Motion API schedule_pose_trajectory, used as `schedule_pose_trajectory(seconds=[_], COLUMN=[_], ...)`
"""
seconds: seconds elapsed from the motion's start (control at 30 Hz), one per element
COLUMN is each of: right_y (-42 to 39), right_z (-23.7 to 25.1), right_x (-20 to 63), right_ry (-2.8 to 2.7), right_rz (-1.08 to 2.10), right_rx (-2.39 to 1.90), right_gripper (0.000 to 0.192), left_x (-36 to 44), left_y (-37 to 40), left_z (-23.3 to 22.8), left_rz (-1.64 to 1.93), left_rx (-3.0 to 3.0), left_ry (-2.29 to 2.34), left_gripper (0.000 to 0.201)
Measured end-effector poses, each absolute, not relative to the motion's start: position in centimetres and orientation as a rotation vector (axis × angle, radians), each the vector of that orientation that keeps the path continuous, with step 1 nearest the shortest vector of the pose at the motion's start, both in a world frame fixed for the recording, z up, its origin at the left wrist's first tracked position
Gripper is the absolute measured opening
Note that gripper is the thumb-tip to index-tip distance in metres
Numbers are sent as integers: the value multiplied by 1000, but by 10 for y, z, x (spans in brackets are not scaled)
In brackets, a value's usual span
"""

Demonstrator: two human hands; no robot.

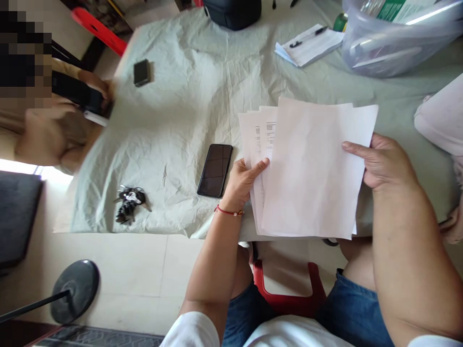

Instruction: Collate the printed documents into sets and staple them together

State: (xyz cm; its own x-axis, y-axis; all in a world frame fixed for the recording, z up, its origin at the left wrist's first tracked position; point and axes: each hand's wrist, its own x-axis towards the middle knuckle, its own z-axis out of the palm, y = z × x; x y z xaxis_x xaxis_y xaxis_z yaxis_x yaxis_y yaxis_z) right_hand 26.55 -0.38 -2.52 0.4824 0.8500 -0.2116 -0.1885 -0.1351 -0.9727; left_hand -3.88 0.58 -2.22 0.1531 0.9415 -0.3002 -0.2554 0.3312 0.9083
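Between my two hands is a loose stack of white paper sheets, fanned unevenly over the front edge of the table. The top sheet looks blank; printed lines show on the sheets sticking out at the left. My left hand grips the left edge, thumb on top and fingers underneath. On the right edge my right hand holds the stack the same way, its thumb lying across the paper. A black smartphone lies on the cloth just left of my left hand.
The table has a pale green cloth. On it are a bunch of keys, a small dark box, a black case, a notepad with a pen and a plastic bag. A person sits at the left.
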Motion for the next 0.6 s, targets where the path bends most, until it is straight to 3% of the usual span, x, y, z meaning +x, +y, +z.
schedule_pose_trajectory(seconds=[0.2,0.37,0.6], right_y=[3,6,6], right_z=[-32,-34,-37], right_x=[271,270,268], right_ry=[-511,-497,-510], right_rz=[839,759,731], right_rx=[-1426,-1394,-1395], right_gripper=[55,51,50], left_x=[-40,-43,-38], left_y=[13,17,14], left_z=[-28,-37,-36], left_rz=[1189,1293,1342], left_rx=[791,850,930], left_ry=[1017,1041,1075], left_gripper=[38,59,57])
